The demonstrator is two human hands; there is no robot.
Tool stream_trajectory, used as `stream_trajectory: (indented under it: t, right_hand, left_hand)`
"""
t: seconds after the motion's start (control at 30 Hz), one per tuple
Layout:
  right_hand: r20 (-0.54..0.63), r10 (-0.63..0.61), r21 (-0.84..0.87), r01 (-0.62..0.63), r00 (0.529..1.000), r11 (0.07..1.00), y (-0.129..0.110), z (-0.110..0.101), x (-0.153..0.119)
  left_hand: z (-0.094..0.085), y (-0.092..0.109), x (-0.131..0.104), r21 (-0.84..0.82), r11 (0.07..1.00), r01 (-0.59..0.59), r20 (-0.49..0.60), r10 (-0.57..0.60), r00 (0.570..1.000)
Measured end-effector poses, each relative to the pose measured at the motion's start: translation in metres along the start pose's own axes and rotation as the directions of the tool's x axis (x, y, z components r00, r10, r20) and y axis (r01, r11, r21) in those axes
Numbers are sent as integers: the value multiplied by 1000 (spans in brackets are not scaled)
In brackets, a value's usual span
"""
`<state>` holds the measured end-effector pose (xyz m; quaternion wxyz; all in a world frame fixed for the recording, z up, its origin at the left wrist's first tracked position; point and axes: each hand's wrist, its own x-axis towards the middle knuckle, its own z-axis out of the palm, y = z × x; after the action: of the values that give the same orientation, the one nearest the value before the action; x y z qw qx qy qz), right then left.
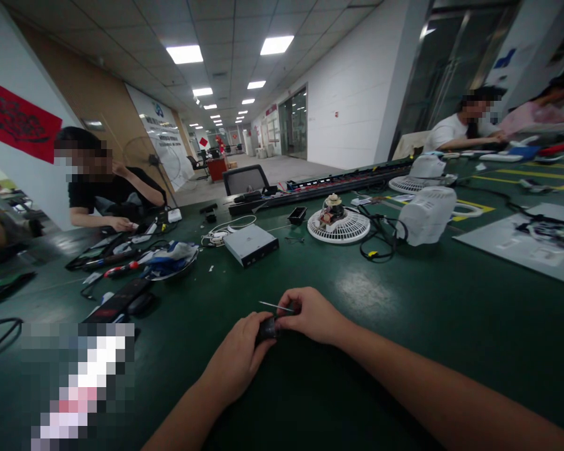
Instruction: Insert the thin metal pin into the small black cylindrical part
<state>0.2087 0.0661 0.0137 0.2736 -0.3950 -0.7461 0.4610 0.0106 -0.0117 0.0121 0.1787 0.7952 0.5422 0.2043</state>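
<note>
Above the green table, my left hand [237,354] is closed around a small dark cylindrical piece [267,329]. Right against it is my right hand [310,316], its fingers pinched on a thin metal rod-like tool [273,305] that points left. The fingertips of the right hand touch or nearly touch the dark piece's right end. What kind of tool the rod belongs to is hidden by the fingers. Beyond the hands lies a silver and black disc drive [251,243]. Farther right, an opened fan base [338,224] with a white grille shows its motor on top.
A white plastic housing [427,215] with black cable stands at the right, near a white board [536,241]. A small black box [297,215] sits behind the drive. Tools, cables and a dish with blue cloth [172,260] crowd the left. Several people sit around the table.
</note>
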Motion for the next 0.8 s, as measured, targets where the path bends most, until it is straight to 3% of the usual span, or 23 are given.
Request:
stream_trajectory:
  t: [0.13,0.3,0.4,0.5,0.57,0.63,0.8]
  right_hand:
    - [178,90,126,-114,980,985,5,2,3]
    - [123,98,127,-114,988,985,-10,7,-2]
    - [-26,-37,-63,35,999,997,-18,3,-6]
    - [-124,-255,-428,180,959,885,-19,-8,-9]
    - [-12,-357,-590,281,934,757,-18,-17,-11]
    - [87,-376,-672,333,922,661,-17,-22,-11]
    - [183,-348,-739,362,920,569,-21,-21,-12]
  left_hand:
    - [-1,0,0,66,992,-111,25,110,994]
    - [2,0,3,96,992,-85,-76,92,993]
    - [4,-2,5,90,996,0,-169,15,985]
    - [3,-6,6,49,994,97,-253,-82,964]
    - [1,-9,5,-9,986,168,-283,-164,945]
    - [-1,-11,4,-57,977,205,-290,-213,933]
    - [-3,-9,3,-37,988,152,-273,-157,949]
